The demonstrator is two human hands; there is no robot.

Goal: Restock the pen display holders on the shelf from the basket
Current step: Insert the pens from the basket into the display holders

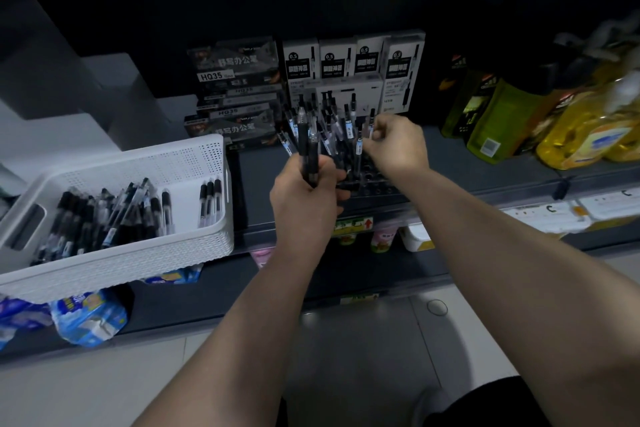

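Pens (309,144) bunched in my left hand (304,199) as supply; right hand (396,144) pinches one for the mid-frame holder (375,180).

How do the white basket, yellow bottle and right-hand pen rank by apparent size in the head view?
1. white basket
2. yellow bottle, blurred, its right edge unclear
3. pen in the right hand

Reaching forward with both bare forearms; gripping a bundle of pens (309,144) in the fisted left hand (306,199); pinching a single pen (371,118) in the right hand (396,146), just beyond and right of the left hand
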